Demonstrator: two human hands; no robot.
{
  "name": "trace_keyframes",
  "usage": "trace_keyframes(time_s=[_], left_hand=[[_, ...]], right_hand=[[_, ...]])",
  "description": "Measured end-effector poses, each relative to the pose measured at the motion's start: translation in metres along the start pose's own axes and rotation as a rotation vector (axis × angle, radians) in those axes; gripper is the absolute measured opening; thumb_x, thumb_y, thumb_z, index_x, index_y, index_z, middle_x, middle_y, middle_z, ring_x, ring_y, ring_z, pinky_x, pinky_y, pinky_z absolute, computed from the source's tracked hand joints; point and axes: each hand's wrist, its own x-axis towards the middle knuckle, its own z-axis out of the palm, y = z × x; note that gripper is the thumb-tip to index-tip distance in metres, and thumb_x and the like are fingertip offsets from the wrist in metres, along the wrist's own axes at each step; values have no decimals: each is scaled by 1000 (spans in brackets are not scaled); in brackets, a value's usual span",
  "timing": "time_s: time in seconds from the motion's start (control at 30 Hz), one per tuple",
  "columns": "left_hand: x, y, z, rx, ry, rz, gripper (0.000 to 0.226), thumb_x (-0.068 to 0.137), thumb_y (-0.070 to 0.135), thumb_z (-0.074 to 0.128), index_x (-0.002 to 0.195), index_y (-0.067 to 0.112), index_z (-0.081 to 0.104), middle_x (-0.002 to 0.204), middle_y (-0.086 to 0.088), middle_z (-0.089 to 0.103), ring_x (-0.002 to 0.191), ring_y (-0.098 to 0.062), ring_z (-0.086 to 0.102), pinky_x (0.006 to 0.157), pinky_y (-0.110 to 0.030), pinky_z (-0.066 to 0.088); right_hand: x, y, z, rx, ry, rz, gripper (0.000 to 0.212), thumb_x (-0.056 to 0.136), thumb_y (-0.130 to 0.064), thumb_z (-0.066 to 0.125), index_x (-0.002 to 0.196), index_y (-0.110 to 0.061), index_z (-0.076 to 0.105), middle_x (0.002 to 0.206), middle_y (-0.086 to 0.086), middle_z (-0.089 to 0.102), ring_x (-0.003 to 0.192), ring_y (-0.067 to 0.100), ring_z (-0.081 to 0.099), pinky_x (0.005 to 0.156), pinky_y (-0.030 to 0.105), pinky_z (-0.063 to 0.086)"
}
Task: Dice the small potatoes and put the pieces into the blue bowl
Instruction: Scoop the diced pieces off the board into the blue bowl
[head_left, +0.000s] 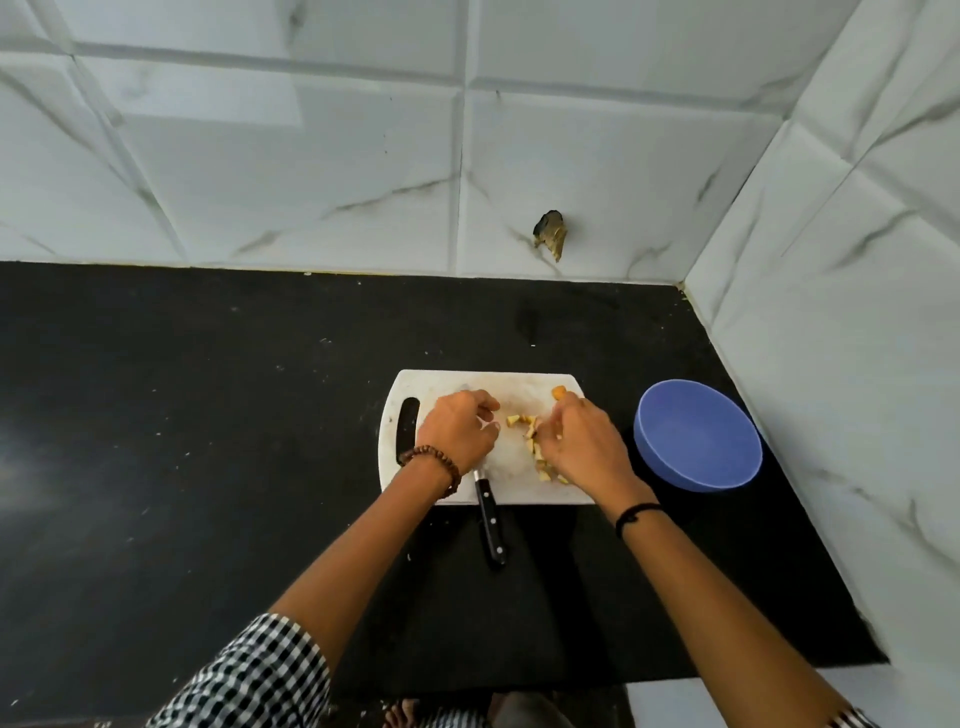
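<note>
Left hand, right hand: palm-down over pieces

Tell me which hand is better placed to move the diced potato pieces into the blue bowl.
Right, probably. The right hand is at the diced potato pieces, on the side of the cutting board nearest the blue bowl. The left hand is farther from it, over the knife.

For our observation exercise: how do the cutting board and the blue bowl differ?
The cutting board is white, flat and rectangular; the blue bowl is round and deep. The cutting board carries potato pieces and a knife; the blue bowl looks empty. Both sit on the black counter.
</note>
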Motion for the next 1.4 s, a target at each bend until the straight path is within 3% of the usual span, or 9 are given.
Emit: trace_keyframes(time_s=[0.1,0.17,0.33,0.47,0.8,0.9,1.13,1.27,1.4], left_hand=[[12,18,12,131,-80,96,35,85,25,68,119,18,62,114,-1,61,105,-16,56,90,-27,47],[18,26,20,231,-95,100,38,88,30,65,124,19,58,119,-2,57,111,-19,52,95,-30,45],[28,33,27,288,-96,37,37,92,28,59,127,18,55,125,-5,54,115,-20,49,98,-32,44],[26,31,30,246,-100,-16,34,92,24,60,125,18,57,122,-4,55,108,-18,55,93,-29,49],[16,25,32,199,-60,-89,30,92,21,60,122,18,59,118,-3,58,103,-17,59,90,-31,53],[15,25,32,199,-50,-87,32,89,16,63,121,16,60,118,-4,59,105,-18,58,91,-29,51],[14,32,39,214,-130,-130,47,82,5,66,126,15,56,124,-5,54,111,-19,56,94,-30,51],[17,36,39,238,-138,-145,53,81,9,70,130,16,52,126,-5,53,111,-19,56,92,-29,51],[22,43,34,335,-317,-186,81,72,30,81,140,18,39,137,-5,38,124,-23,43,100,-35,45]], right_hand=[[36,15,-7,-26,-76,-28,43,100,-23,56,140,-10,46,143,12,49,129,27,51,103,38,49],[54,22,-8,-84,-70,-64,44,100,-18,56,142,-11,45,144,12,48,131,28,47,104,37,44],[80,33,-3,-136,-23,-118,27,103,-16,51,128,-12,57,130,10,56,120,27,51,94,35,47],[86,33,1,-4,-11,-119,15,97,-13,62,111,-12,68,112,6,63,103,21,62,87,29,52],[85,31,-2,305,-19,-129,18,96,-11,64,112,-16,67,107,-4,65,97,9,62,78,18,46],[101,44,-22,216,51,-102,21,95,-3,60,111,-13,70,111,4,68,102,17,65,82,24,51],[109,57,-34,-107,-214,-86,20,92,-2,65,110,-9,66,113,12,64,99,26,64,86,34,55],[102,51,-35,-99,-186,-98,16,91,-4,63,106,-6,66,108,12,63,96,27,64,86,37,57],[97,44,-34,-81,-229,-176,17,92,-10,59,107,-6,67,109,12,65,96,27,64,86,40,56]])
